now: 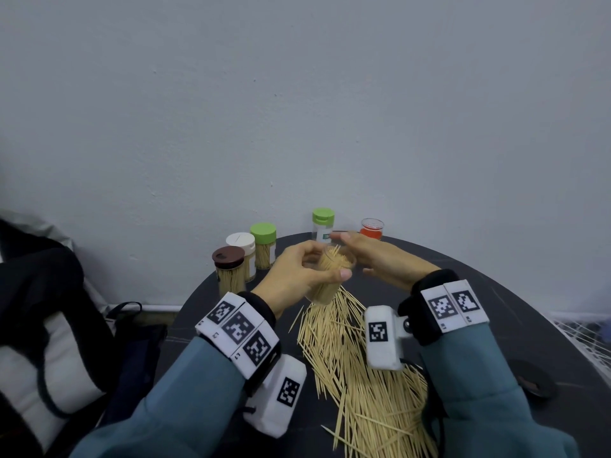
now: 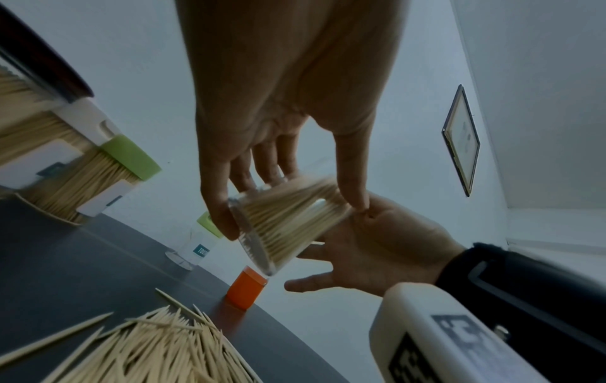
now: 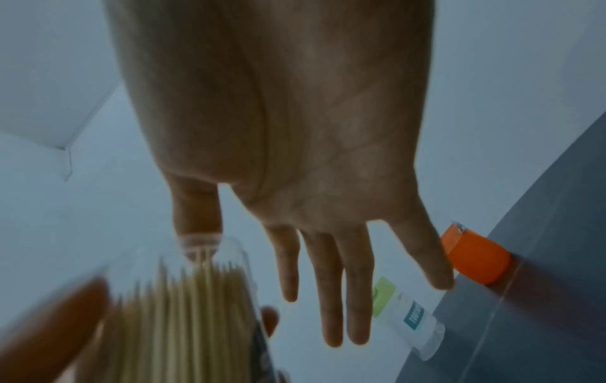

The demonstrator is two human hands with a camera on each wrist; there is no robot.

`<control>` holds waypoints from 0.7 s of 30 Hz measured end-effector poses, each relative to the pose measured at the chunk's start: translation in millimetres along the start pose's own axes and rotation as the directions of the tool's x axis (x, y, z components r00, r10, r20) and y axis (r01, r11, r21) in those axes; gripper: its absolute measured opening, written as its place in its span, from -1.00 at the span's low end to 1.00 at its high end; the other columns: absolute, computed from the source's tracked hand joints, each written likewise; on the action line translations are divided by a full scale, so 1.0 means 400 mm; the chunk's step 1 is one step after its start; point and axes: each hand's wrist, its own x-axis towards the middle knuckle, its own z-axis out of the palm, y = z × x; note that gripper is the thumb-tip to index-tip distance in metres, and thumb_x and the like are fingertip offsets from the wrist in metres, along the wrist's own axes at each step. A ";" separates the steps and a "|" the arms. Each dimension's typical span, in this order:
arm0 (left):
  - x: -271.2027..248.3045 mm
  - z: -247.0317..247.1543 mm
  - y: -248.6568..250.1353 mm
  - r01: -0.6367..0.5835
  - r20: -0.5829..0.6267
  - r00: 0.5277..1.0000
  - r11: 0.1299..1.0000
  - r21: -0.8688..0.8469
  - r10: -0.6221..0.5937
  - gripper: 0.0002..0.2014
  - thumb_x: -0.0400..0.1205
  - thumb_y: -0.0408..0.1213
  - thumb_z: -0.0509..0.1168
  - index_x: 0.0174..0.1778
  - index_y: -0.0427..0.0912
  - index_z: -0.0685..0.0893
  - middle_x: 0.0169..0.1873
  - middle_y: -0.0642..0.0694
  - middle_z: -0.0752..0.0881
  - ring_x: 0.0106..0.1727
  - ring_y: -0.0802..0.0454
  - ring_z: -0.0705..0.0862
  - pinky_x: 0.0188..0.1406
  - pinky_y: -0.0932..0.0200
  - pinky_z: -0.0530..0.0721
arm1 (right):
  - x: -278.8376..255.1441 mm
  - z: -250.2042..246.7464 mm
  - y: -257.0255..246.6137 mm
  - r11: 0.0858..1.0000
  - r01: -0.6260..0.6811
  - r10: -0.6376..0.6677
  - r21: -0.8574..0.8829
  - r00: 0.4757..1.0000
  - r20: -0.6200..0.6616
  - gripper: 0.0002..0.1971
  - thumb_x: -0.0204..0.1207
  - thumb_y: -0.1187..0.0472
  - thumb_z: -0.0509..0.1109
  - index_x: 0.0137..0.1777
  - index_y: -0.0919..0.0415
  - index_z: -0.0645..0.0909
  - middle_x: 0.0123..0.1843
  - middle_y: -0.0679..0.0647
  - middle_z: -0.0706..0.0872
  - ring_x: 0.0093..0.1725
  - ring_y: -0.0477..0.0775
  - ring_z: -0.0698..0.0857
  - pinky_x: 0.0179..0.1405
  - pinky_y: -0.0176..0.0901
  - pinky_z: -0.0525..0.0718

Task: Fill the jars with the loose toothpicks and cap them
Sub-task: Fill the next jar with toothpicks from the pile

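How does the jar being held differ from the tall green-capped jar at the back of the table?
The held jar is uncapped, packed with toothpicks, tilted, and off the table in the left hand. The green-capped jar is capped, stands upright on the table, and looks empty. Both have clear walls.

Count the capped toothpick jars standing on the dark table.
4, all at the back: brown-lidded jar far left, white-lidded jar behind it, short green-lidded jar next, tall green-lidded jar behind the hands. Hands may hide others.
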 end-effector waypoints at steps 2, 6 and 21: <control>0.001 0.002 -0.001 0.000 0.002 1.000 1.000 0.011 0.000 -0.51 0.28 -0.09 0.56 0.12 0.00 0.65 0.12 -0.04 0.72 0.19 0.06 0.66 0.27 0.10 0.59 | -0.005 0.006 -0.005 0.999 -0.006 0.007 -0.045 1.000 0.031 -0.57 0.69 0.03 0.03 0.53 0.09 0.31 0.34 -0.04 0.51 0.32 -0.12 0.42 0.12 -0.44 0.40; 0.002 0.002 -0.002 0.004 -0.008 1.000 1.000 0.026 -0.004 -0.53 0.37 -0.20 0.56 0.20 -0.08 0.63 0.10 -0.03 0.71 0.14 0.10 0.66 0.11 0.27 0.59 | -0.010 0.010 -0.011 0.998 -0.024 0.027 -0.064 0.999 0.039 -0.58 0.69 0.06 0.06 0.52 0.11 0.32 0.36 -0.01 0.51 0.33 -0.11 0.42 0.10 -0.47 0.42; 0.015 -0.047 0.014 0.009 -0.266 0.964 1.000 0.002 -0.008 -0.43 0.41 -0.23 0.55 0.32 -0.24 0.56 0.08 -0.02 0.62 0.10 0.14 0.54 0.10 0.28 0.45 | 0.019 0.003 -0.022 0.799 -0.222 0.313 -0.559 0.947 0.071 -0.47 0.65 0.02 0.20 0.59 0.01 0.20 0.57 0.06 0.35 0.50 0.08 0.39 0.25 -0.07 0.47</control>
